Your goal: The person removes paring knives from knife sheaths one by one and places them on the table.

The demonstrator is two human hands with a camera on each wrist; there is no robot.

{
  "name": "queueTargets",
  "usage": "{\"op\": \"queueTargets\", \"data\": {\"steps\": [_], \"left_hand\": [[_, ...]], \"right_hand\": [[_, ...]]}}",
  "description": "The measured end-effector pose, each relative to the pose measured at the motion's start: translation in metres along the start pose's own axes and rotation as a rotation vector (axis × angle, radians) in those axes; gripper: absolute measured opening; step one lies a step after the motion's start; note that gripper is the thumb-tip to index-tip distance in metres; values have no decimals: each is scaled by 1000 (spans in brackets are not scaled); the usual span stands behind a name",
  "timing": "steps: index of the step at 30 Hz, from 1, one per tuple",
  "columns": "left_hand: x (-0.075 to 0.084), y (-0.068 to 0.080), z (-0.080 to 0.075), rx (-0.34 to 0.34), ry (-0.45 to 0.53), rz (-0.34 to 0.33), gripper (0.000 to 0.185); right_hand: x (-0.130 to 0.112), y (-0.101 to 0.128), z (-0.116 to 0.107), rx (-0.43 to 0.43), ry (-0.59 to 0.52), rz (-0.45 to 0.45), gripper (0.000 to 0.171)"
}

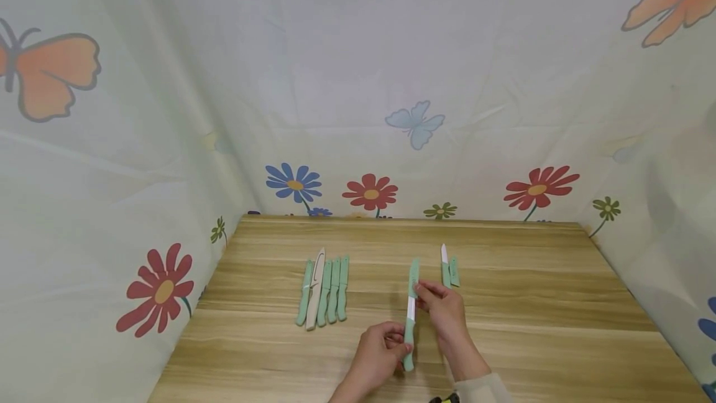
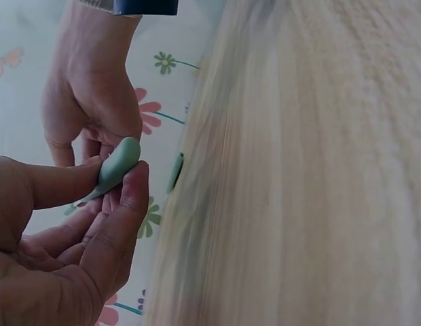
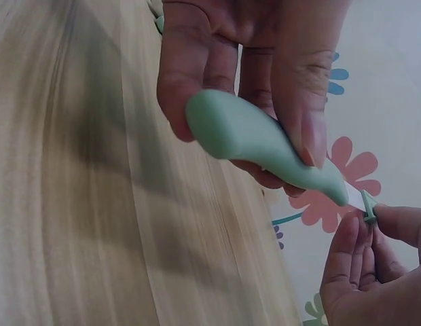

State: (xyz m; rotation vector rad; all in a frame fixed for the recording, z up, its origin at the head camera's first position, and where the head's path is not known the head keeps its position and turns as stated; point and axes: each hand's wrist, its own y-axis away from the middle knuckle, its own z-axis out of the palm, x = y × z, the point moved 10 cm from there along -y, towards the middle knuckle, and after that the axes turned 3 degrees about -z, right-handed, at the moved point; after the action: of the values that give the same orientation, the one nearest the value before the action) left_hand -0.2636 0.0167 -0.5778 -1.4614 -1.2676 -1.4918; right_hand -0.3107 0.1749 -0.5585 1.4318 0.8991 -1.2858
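A knife with a mint-green handle (image 1: pixel 409 344) and a white blade (image 1: pixel 411 308) is held just above the wooden table (image 1: pixel 531 328). My left hand (image 1: pixel 391 344) grips the handle (image 3: pixel 251 136) between thumb and fingers (image 2: pixel 119 163). My right hand (image 1: pixel 427 294) pinches the green sheath (image 1: pixel 414 275) near its mouth. The sheath (image 3: pixel 369 207) covers the front of the blade, and a short length of blade (image 3: pixel 356 199) shows between sheath and handle.
Several knives (image 1: pixel 324 291) lie side by side at the centre left of the table; most are green and sheathed, one is pale. A bare-bladed knife (image 1: pixel 445 265) and its loose sheath (image 1: pixel 454 271) lie just beyond my right hand. Flowered cloth walls (image 1: pixel 391 111) close in the table.
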Motion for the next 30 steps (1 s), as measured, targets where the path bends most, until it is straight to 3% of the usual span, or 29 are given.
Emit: {"op": "queueTargets", "data": {"steps": [10, 20, 30], "left_hand": [[-4, 1, -2, -16, -24, 8, 20], [-8, -6, -13, 40, -20, -35, 21], [-4, -11, -23, 83, 48, -28, 24]], "right_hand": [[-7, -10, -13, 68, -165, -35, 38], [5, -2, -13, 33, -100, 1, 34], [22, 17, -1, -31, -37, 12, 31]]}}
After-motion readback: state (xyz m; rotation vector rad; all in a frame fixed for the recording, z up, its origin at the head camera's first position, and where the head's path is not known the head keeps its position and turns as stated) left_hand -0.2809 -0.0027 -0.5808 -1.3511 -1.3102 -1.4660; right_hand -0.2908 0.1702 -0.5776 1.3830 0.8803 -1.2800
